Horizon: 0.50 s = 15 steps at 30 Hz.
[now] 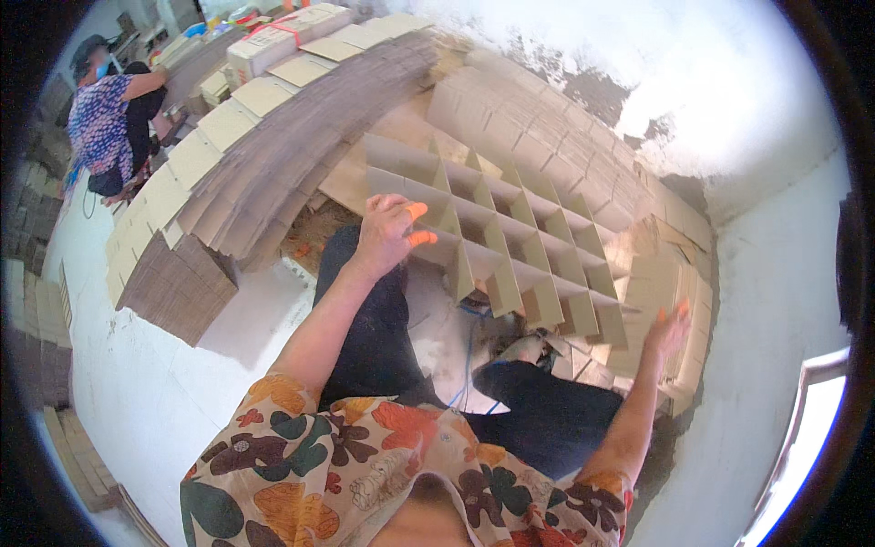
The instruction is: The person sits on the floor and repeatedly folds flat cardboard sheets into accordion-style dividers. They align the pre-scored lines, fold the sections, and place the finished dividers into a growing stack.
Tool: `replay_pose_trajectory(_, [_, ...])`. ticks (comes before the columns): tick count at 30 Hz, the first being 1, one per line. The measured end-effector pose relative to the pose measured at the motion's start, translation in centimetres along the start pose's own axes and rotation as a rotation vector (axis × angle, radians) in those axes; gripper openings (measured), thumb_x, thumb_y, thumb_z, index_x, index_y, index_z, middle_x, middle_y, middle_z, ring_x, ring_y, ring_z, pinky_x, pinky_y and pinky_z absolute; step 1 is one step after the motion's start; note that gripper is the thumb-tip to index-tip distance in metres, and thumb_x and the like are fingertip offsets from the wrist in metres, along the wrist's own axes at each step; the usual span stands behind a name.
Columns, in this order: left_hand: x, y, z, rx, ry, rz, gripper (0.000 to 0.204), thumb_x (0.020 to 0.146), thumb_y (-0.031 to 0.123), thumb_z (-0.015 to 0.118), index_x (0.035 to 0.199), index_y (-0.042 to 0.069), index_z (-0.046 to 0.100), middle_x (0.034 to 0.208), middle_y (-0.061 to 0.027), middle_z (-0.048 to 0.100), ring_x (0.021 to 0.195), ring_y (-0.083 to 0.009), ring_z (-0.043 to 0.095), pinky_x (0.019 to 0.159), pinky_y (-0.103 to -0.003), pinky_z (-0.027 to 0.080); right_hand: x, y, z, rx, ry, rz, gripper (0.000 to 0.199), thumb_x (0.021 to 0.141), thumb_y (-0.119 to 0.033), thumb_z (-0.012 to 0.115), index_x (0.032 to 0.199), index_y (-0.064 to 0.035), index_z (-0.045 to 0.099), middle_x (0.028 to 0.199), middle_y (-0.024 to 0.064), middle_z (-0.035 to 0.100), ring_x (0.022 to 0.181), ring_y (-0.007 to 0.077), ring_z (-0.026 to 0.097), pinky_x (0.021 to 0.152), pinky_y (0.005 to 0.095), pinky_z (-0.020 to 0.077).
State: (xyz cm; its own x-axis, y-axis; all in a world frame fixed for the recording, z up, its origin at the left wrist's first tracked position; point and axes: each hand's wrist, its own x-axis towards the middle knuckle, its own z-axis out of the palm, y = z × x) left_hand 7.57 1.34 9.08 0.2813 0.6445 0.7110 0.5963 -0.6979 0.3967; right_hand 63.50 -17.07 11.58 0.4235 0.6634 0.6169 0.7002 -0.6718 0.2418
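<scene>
A cardboard divider grid (510, 242) with several open cells stands tilted in front of me, above my knees. Beside its left edge is my left hand (387, 237), orange covers on its fingertips, thumb and fingers apart with nothing between them. Whether it touches the grid I cannot tell. Farther right, my right hand (670, 333) is stretched out over a stack of cardboard pieces (649, 283), its fingers spread and slightly blurred. Orange covers show on those fingertips too. Contact with the stack is unclear.
Long rows of cardboard strips (310, 146) curve along the left, a wrapped bundle (287, 41) on top. More cardboard (538, 128) leans behind the grid, near the white wall (775, 246). A co-worker (109, 118) sits at far left. Blue cords (467, 360) hang below the grid.
</scene>
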Motion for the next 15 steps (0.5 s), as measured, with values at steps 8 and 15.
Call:
replay_pose_trajectory(8, [-0.7,-0.7,-3.0,0.259,-0.194,-0.18,0.045,0.066,0.027,0.078,0.105,0.01,0.062,0.099,-0.0048,0.065,0.104,-0.0237,0.055,0.085,-0.04,0.039,-4.3,3.9,1.8,-0.08,-0.504,0.189,0.085,0.074,-0.036,0.074,0.142,-0.0081,0.03,0.135,0.0159,0.046,0.123,0.0325,0.045,0.095,0.0497,0.0412])
replay_pose_trajectory(15, [-1.7,-3.9,-1.5,-0.002,-0.128,-0.244,0.026,0.068,0.013,0.075,0.092,0.009,0.067,0.09,-0.01,0.066,0.088,-0.0278,0.062,0.072,-0.039,0.048,-4.1,5.9,1.4,0.119,-0.292,0.395,0.048,0.082,-0.031,0.068,0.124,-0.0115,0.055,0.121,0.0166,0.058,0.109,0.035,0.056,0.089,0.0463,0.0448])
